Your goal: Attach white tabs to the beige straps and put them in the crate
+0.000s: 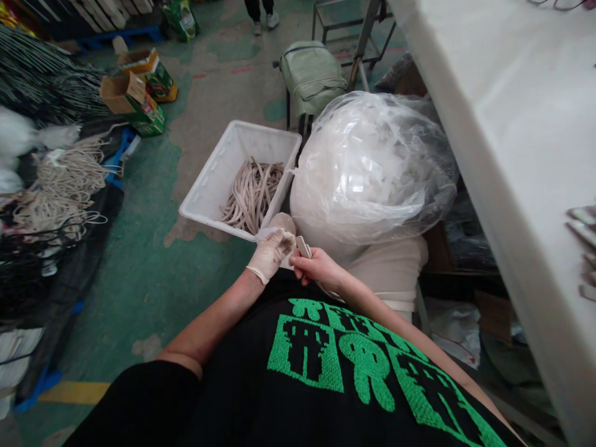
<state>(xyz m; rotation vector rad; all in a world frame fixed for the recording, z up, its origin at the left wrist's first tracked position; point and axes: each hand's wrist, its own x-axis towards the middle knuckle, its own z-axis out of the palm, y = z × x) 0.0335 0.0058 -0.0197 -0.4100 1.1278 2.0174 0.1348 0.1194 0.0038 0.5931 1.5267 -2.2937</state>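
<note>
My left hand point(270, 254), in a pale thin glove, is closed with its fingers curled near the front rim of the white plastic bin point(205, 192). Whatever lies between those fingers is too small to make out. Close beside it on the right, my bare right hand point(319, 268) grips a flat beige strip point(303, 247), which looks folded and sticks up past the thumb. A tangle of flat beige straps point(254, 189) lies in the bin, just beyond my hands.
Right of the bin, a large clear plastic bag point(367, 174) of white material sits on a beige bundle point(391, 273). A white-covered table point(516, 155) runs along the right. Bundled cords point(65, 180) and open cartons point(135, 102) stand left. A person's legs point(261, 12) show at the top.
</note>
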